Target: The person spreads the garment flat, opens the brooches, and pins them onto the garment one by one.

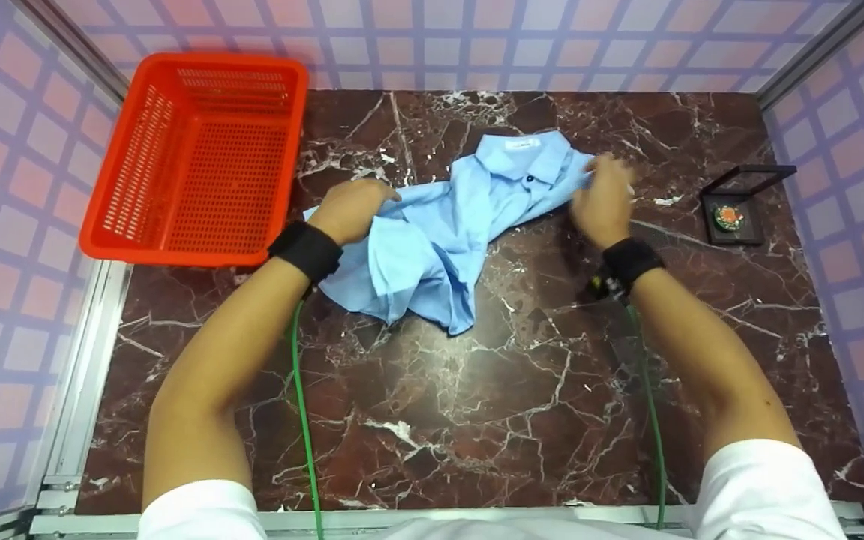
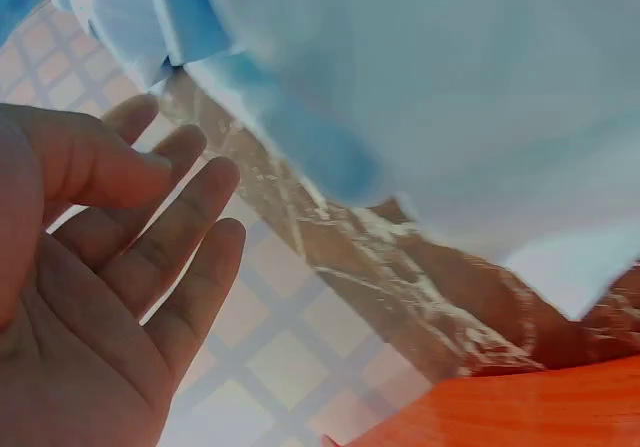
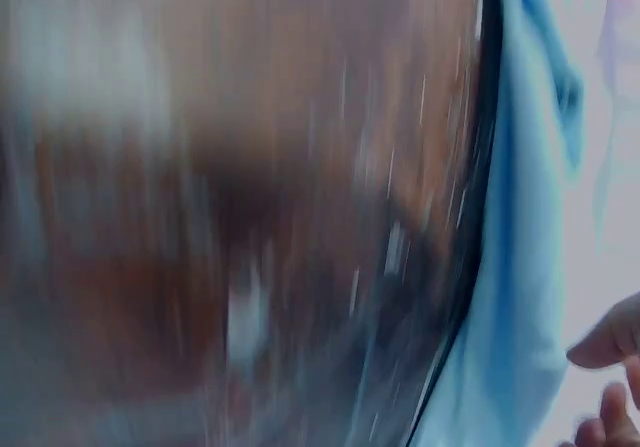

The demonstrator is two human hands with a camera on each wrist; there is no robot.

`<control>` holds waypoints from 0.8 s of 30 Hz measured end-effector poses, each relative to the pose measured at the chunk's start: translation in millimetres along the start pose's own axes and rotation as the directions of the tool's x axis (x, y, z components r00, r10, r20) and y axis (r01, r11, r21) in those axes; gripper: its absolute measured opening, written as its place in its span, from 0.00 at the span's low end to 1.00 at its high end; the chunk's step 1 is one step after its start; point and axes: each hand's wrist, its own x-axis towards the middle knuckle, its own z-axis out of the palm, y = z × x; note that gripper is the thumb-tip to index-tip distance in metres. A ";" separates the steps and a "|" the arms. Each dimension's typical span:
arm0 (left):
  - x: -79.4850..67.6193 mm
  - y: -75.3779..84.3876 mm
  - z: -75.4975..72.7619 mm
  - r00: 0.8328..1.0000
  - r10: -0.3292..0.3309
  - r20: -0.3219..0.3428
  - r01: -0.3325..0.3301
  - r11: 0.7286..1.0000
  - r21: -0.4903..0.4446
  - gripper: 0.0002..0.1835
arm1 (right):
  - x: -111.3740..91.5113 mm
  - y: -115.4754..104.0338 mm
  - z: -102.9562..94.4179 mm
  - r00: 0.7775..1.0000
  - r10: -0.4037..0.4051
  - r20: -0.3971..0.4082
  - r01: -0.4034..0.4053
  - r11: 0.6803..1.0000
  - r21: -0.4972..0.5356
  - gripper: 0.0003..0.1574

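Observation:
A light blue collared shirt [image 1: 469, 202] lies crumpled on the dark marbled tabletop, its collar at the far side and its lower part spread to the left. My left hand [image 1: 353, 210] is over the shirt's left part. In the left wrist view that hand [image 2: 120, 237] has its fingers loosely bent and apart, with no cloth between them, beside the blue fabric [image 2: 420, 87]. At the shirt's right end is my right hand [image 1: 603, 199], blurred. The right wrist view catches only its thumb and some fingertips [image 3: 605, 337] at the edge, beside the shirt [image 3: 525, 227].
A red perforated plastic basket [image 1: 282, 172] stands at the back left. On the right is a small black open stand or box [image 1: 736, 234] with a round green and orange piece [image 1: 729, 218]. Checkered panels [image 1: 462, 45] enclose the table. Green cables [image 1: 303, 405] trail from both black wristbands.

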 end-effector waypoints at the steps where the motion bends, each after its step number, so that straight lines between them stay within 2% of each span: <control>1: 4.0 1.5 -2.5 1.000 -0.005 -0.006 0.005 1.000 0.011 0.24 | -6.3 -7.5 3.1 0.999 -0.023 0.041 0.021 0.999 0.036 0.15; 4: 17.4 7.6 -6.6 1.000 0.004 -0.017 -0.004 1.000 0.024 0.24 | -24.3 -30.3 10.9 0.983 -0.010 0.185 -0.013 0.992 0.125 0.14; 7: 32.7 18.8 -4.9 1.000 0.025 0.006 -0.025 1.000 0.014 0.29 | -37.1 -46.9 16.0 0.954 0.094 0.283 -0.136 0.982 0.133 0.19; 8: 38.1 24.3 -2.9 1.000 0.012 0.024 -0.012 1.000 -0.020 0.29 | -39.9 -50.7 17.4 0.944 0.134 0.302 -0.179 0.976 0.127 0.21; 9: 42.9 30.3 -0.2 0.999 0.008 0.040 -0.007 0.999 -0.047 0.29 | -41.7 -53.2 19.2 0.934 0.171 0.312 -0.218 0.969 0.120 0.23; 13: 59.9 52.3 16.2 0.989 0.096 0.110 -0.099 0.995 0.020 0.30 | -40.3 -55.5 26.5 0.902 0.301 0.308 -0.347 0.932 0.106 0.27; 14: 63.5 56.1 20.6 0.984 0.124 0.128 -0.132 0.990 0.056 0.30 | -38.9 -55.4 28.1 0.894 0.327 0.307 -0.377 0.919 0.116 0.27; 16: 68.5 61.1 28.4 0.964 0.201 0.173 -0.230 0.958 0.172 0.35 | -36.0 -54.6 31.0 0.879 0.368 0.302 -0.421 0.897 0.133 0.27; 20: 74.4 61.8 40.4 0.943 0.197 0.269 -0.263 0.936 0.236 0.33 | -33.6 -51.6 34.1 0.871 0.387 0.302 -0.444 0.884 0.149 0.24; 24: 73.7 54.6 45.1 0.937 0.171 0.304 -0.249 0.938 0.240 0.29 | -32.2 -46.2 35.9 0.868 0.383 0.315 -0.446 0.881 0.159 0.21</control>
